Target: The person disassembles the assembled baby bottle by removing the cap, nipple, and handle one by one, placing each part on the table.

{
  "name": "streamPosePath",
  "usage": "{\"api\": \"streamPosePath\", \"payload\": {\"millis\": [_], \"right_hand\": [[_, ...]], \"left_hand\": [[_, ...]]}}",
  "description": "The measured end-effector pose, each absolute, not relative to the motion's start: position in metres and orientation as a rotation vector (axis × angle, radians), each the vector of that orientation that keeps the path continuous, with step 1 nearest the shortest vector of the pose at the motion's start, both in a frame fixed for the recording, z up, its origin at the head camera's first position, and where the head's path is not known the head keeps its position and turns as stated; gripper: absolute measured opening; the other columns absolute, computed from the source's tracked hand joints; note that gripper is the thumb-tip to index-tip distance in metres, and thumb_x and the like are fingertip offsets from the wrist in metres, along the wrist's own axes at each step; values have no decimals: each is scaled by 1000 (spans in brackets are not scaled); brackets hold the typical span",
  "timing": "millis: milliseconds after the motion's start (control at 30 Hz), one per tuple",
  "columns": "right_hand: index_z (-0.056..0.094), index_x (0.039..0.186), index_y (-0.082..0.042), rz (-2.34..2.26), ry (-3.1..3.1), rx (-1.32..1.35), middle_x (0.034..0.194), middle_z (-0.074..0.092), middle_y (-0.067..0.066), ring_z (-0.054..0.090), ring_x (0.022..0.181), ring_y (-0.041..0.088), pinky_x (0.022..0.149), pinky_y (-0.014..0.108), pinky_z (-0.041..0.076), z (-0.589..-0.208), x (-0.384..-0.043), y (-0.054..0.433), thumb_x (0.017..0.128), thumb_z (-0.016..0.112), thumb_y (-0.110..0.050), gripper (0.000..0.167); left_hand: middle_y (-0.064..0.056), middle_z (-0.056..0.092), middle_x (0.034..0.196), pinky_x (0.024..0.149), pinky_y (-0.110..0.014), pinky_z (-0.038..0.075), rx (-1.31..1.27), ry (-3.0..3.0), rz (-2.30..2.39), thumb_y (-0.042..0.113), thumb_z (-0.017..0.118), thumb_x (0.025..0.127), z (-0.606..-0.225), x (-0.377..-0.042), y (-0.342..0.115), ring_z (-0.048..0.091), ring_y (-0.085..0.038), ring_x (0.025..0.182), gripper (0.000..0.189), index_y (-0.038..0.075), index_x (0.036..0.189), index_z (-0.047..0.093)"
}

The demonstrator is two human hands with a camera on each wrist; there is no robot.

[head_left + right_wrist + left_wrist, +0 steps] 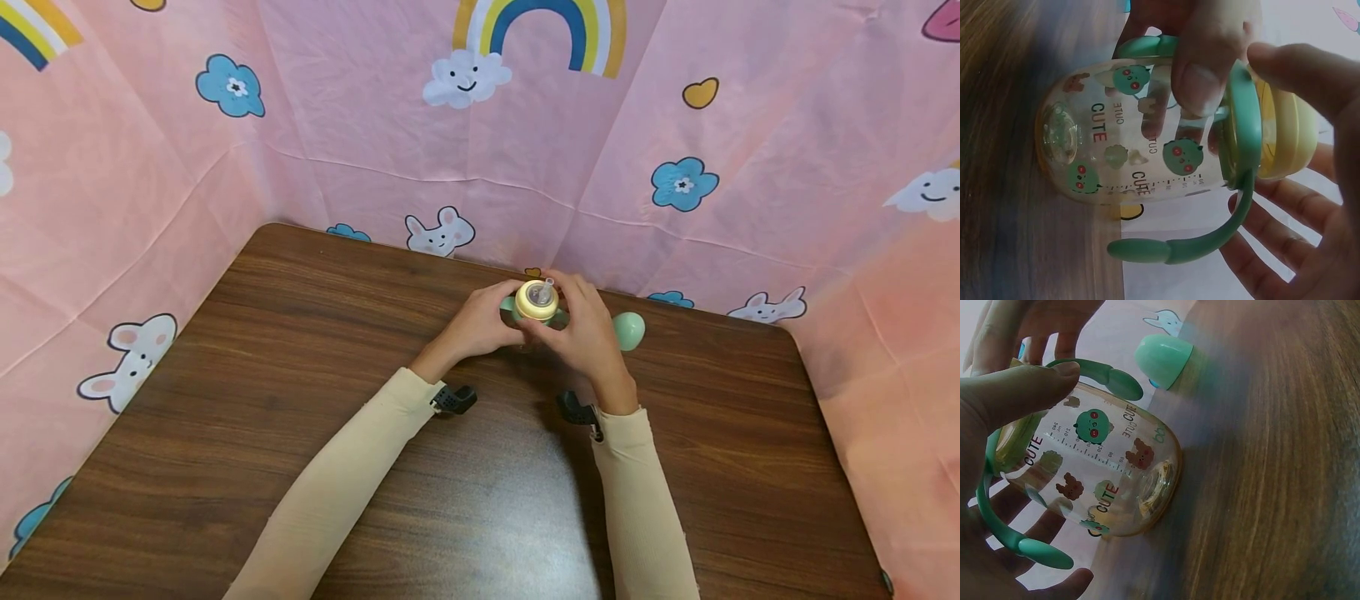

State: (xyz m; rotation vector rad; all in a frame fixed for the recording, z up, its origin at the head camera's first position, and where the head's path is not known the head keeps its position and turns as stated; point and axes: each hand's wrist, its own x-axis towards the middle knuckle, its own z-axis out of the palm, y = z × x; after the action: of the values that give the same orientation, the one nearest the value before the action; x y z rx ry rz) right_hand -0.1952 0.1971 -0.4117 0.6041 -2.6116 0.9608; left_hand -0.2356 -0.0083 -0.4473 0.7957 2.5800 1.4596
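Near the table's back edge stands a clear baby bottle (537,302), upright, its base at or just above the wood. It has a yellow screw collar (1291,134), a clear drinking spout on top and a green ring with two handles (1197,247). Printed cartoon faces and a measuring scale cover its side. My left hand (482,321) grips it from the left, thumb on the near side below the collar, fingers behind. From the right, my right hand (583,327) curls round the collar, with the thumb in front. A green domed cap (628,331) lies just right of my right hand.
The brown wooden table (300,350) reaches back to a pink cloth backdrop (360,108) printed with rainbows, clouds and rabbits. More cloth hangs along the left and right sides. A black wrist camera (453,399) is on the left cuff, another (576,408) on the right.
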Motion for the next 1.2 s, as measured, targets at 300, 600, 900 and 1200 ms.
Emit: {"api": "streamPosePath", "payload": {"millis": [300, 600, 900, 1200], "right_hand": [[62, 151, -6, 988, -2583, 663, 133, 69, 16, 58, 113, 38, 91, 52, 49, -411, -195, 198, 92, 85, -30, 68], [61, 154, -7, 999, -2570, 715, 144, 68, 17, 58, 116, 37, 92, 53, 49, -412, -195, 200, 89, 79, -26, 70], [58, 153, -2, 989, -2604, 602, 122, 66, 18, 58, 107, 43, 90, 51, 46, -412, -195, 196, 85, 98, -33, 85], [60, 152, -2, 955, -2605, 566, 119, 66, 17, 57, 102, 41, 87, 50, 46, -411, -194, 194, 88, 96, -30, 79]], "left_hand": [[-13, 67, 146, 113, -45, 49, 825, 2588, 1448, 22, 94, 87, -446, -236, -8, 63, -29, 132, 76, 4, 153, 61], [-12, 67, 146, 113, -44, 49, 836, 2601, 1433, 19, 93, 88, -447, -236, -8, 63, -28, 132, 72, 4, 152, 61], [-12, 67, 146, 114, -46, 48, 788, 2581, 1453, 13, 94, 84, -447, -235, -8, 62, -28, 131, 75, 5, 152, 61], [-11, 67, 146, 115, -46, 48, 779, 2580, 1456, 18, 94, 86, -448, -235, -8, 62, -27, 133, 74, 5, 151, 62]]}}
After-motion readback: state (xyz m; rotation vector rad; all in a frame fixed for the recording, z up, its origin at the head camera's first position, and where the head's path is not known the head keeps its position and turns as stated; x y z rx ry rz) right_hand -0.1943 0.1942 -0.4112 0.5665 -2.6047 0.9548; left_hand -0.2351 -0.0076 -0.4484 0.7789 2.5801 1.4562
